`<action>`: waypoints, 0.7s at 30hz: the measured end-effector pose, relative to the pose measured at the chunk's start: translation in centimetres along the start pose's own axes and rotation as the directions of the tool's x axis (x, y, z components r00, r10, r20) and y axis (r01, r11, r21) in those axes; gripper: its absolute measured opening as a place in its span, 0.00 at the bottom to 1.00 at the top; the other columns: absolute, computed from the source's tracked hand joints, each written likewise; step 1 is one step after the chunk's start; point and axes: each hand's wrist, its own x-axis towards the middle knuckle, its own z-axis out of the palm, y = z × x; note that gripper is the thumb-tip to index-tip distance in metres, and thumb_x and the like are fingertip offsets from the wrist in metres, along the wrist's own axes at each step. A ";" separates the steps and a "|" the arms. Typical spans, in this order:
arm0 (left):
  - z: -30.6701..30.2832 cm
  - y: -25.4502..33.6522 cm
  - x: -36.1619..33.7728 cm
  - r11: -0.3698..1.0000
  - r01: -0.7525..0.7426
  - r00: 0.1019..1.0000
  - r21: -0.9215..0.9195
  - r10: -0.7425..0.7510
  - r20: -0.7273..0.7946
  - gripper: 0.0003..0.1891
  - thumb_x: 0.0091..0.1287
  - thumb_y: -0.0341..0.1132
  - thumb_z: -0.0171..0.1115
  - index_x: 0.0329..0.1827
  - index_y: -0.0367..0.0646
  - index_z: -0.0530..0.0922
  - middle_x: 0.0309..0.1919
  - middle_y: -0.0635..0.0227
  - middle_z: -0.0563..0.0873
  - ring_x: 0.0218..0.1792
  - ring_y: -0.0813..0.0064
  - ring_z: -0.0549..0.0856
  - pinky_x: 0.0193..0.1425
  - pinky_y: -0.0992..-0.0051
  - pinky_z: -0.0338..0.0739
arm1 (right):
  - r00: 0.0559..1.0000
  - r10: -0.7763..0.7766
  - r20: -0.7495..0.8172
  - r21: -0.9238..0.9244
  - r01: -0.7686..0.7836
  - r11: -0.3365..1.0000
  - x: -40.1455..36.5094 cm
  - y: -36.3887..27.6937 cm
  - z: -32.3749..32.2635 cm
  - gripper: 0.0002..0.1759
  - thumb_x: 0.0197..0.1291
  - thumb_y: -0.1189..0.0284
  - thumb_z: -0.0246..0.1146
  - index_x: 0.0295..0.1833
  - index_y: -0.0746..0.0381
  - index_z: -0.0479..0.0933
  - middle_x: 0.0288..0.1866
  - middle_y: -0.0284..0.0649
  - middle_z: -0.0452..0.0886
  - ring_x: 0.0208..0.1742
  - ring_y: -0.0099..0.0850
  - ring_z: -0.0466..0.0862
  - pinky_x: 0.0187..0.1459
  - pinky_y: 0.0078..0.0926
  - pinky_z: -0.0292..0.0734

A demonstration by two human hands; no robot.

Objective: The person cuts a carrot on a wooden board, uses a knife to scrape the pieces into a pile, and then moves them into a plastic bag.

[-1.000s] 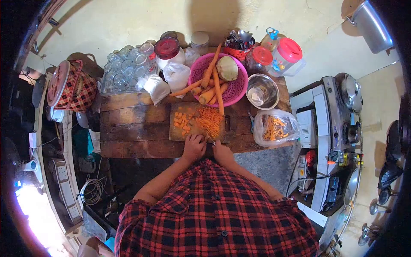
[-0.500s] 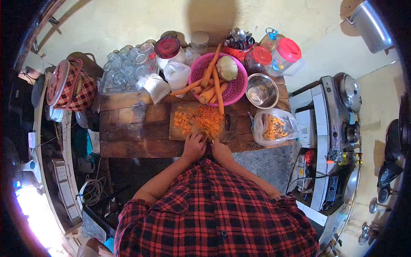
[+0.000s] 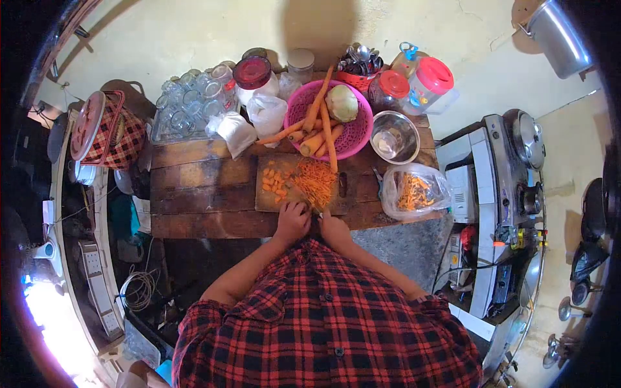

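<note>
A wooden cutting board [image 3: 266, 202] lies on the wooden table [image 3: 194, 194], carrying carrot chunks [image 3: 276, 182] and a heap of fine carrot strips [image 3: 317, 181]. My left hand [image 3: 293, 222] presses down on carrot at the board's near edge, fingers curled. My right hand [image 3: 335, 229] sits right beside it, closed around a knife handle, with the blade [image 3: 318, 210] mostly hidden between the hands. Behind the board a pink basket [image 3: 359, 132] holds whole carrots [image 3: 321, 123] and a pale round vegetable [image 3: 341, 103].
A steel bowl [image 3: 394, 137] and a clear bag of carrot pieces [image 3: 414, 192] sit right of the board. White bags [image 3: 252, 119], jars with red lids [image 3: 253, 74], a tray of glasses [image 3: 187, 103] and a utensil holder [image 3: 359, 64] line the back. A stove [image 3: 517, 168] stands at right.
Both hands stay at the board's near edge with only small shifts; the right hand has edged slightly forward beside the left.
</note>
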 end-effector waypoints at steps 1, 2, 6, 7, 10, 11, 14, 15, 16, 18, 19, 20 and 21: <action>0.0 0.0 -0.1 1.000 -0.003 1.000 0.012 0.003 0.013 0.09 0.50 0.33 0.63 0.35 0.41 0.81 0.38 0.64 0.77 0.47 0.62 0.75 0.53 0.59 0.68 | 1.000 -0.005 0.011 0.002 0.005 1.000 -0.5 0.2 -0.1 0.15 0.65 0.63 0.51 0.44 0.66 0.64 0.26 0.57 0.79 0.31 0.56 0.80 0.32 0.52 0.75; -0.1 0.0 -0.1 1.000 -0.009 1.000 0.026 0.008 0.026 0.10 0.50 0.33 0.63 0.35 0.41 0.81 0.38 0.64 0.77 0.47 0.62 0.75 0.53 0.60 0.68 | 1.000 -0.012 0.020 0.005 0.012 1.000 -0.7 0.2 -0.2 0.15 0.65 0.63 0.51 0.43 0.66 0.64 0.26 0.57 0.79 0.31 0.56 0.80 0.32 0.52 0.75; 0.1 0.1 -0.1 1.000 -0.002 1.000 0.014 0.002 -0.004 0.10 0.50 0.33 0.63 0.35 0.41 0.81 0.38 0.63 0.78 0.47 0.62 0.75 0.54 0.60 0.68 | 1.000 0.018 0.013 0.032 -0.018 0.999 -0.1 -0.6 -0.5 0.15 0.64 0.63 0.51 0.42 0.66 0.64 0.26 0.57 0.79 0.31 0.56 0.80 0.31 0.52 0.75; 0.2 0.0 -0.2 1.000 0.003 1.000 0.000 -0.003 0.008 0.10 0.50 0.33 0.63 0.34 0.40 0.82 0.38 0.63 0.78 0.47 0.62 0.75 0.54 0.59 0.68 | 1.000 -0.008 -0.003 0.028 0.008 1.000 0.2 -0.6 -0.4 0.15 0.65 0.63 0.51 0.42 0.66 0.64 0.27 0.57 0.79 0.31 0.56 0.80 0.31 0.52 0.75; 0.4 -0.2 -0.2 1.000 0.002 1.000 -0.018 -0.002 0.011 0.09 0.49 0.33 0.63 0.32 0.40 0.82 0.38 0.63 0.78 0.47 0.61 0.75 0.53 0.59 0.68 | 0.999 -0.050 -0.019 0.013 0.050 0.999 0.0 -0.7 -0.6 0.15 0.65 0.63 0.50 0.42 0.67 0.64 0.28 0.57 0.79 0.32 0.55 0.81 0.32 0.51 0.76; 0.4 -0.3 -0.2 1.000 -0.001 1.000 -0.022 0.001 0.002 0.08 0.49 0.32 0.63 0.31 0.39 0.82 0.38 0.63 0.78 0.47 0.61 0.75 0.53 0.59 0.68 | 0.998 -0.067 -0.017 0.000 0.067 0.998 -0.2 -0.8 -0.8 0.15 0.65 0.64 0.50 0.43 0.66 0.64 0.28 0.57 0.80 0.33 0.55 0.81 0.32 0.51 0.76; 0.7 -0.3 -0.4 0.999 0.012 1.000 -0.032 -0.012 -0.008 0.06 0.49 0.32 0.63 0.28 0.39 0.81 0.38 0.63 0.77 0.46 0.61 0.75 0.52 0.60 0.69 | 0.999 -0.032 0.013 -0.006 0.032 0.999 -1.0 -1.1 -1.7 0.15 0.65 0.63 0.50 0.42 0.66 0.65 0.27 0.56 0.80 0.32 0.54 0.81 0.31 0.50 0.76; 0.7 -0.3 -0.4 0.999 0.010 1.000 -0.033 -0.010 -0.008 0.06 0.49 0.32 0.63 0.28 0.39 0.81 0.38 0.63 0.77 0.46 0.61 0.75 0.52 0.60 0.69 | 0.999 -0.030 0.011 -0.006 0.030 1.000 -0.7 -0.8 -1.3 0.15 0.65 0.63 0.50 0.42 0.66 0.65 0.27 0.56 0.80 0.32 0.54 0.81 0.31 0.50 0.76; 0.7 -0.4 -0.4 0.999 0.009 1.000 -0.033 -0.009 -0.002 0.07 0.49 0.32 0.63 0.29 0.39 0.81 0.38 0.63 0.77 0.46 0.61 0.75 0.51 0.60 0.70 | 1.000 -0.012 0.026 -0.027 0.013 1.000 -0.1 -0.6 -0.6 0.15 0.65 0.63 0.50 0.43 0.66 0.65 0.27 0.56 0.80 0.32 0.53 0.82 0.31 0.49 0.77; 0.6 -0.4 -0.5 0.999 0.005 1.000 -0.034 -0.005 0.005 0.07 0.49 0.32 0.63 0.30 0.39 0.81 0.38 0.62 0.77 0.45 0.61 0.75 0.50 0.60 0.70 | 0.999 0.008 0.039 -0.047 -0.006 0.999 0.5 -0.4 0.0 0.15 0.65 0.62 0.50 0.43 0.66 0.65 0.26 0.55 0.80 0.31 0.53 0.82 0.30 0.49 0.77; 0.7 -0.4 -0.5 0.999 0.002 1.000 -0.032 -0.002 0.021 0.09 0.50 0.33 0.63 0.32 0.40 0.81 0.39 0.62 0.77 0.46 0.61 0.75 0.51 0.59 0.69 | 0.999 -0.033 0.012 -0.045 0.033 0.998 0.6 -0.5 -0.1 0.15 0.65 0.62 0.50 0.43 0.65 0.64 0.26 0.55 0.80 0.31 0.53 0.82 0.30 0.48 0.77; 0.7 -0.4 -0.5 1.000 0.000 0.999 -0.030 0.001 0.037 0.10 0.50 0.34 0.63 0.34 0.40 0.80 0.39 0.62 0.77 0.47 0.61 0.75 0.52 0.59 0.68 | 0.997 -0.074 -0.014 -0.044 0.073 0.996 0.7 -0.6 -0.2 0.15 0.65 0.62 0.50 0.44 0.65 0.64 0.26 0.55 0.80 0.31 0.52 0.82 0.30 0.48 0.77; 0.6 -0.3 -0.4 1.000 -0.004 0.999 -0.028 0.005 0.035 0.10 0.50 0.34 0.63 0.34 0.40 0.80 0.39 0.62 0.77 0.47 0.61 0.75 0.52 0.59 0.68 | 0.997 -0.074 -0.019 -0.043 0.073 0.996 0.7 -0.5 -0.3 0.15 0.65 0.62 0.50 0.44 0.65 0.64 0.26 0.55 0.80 0.31 0.52 0.82 0.30 0.48 0.77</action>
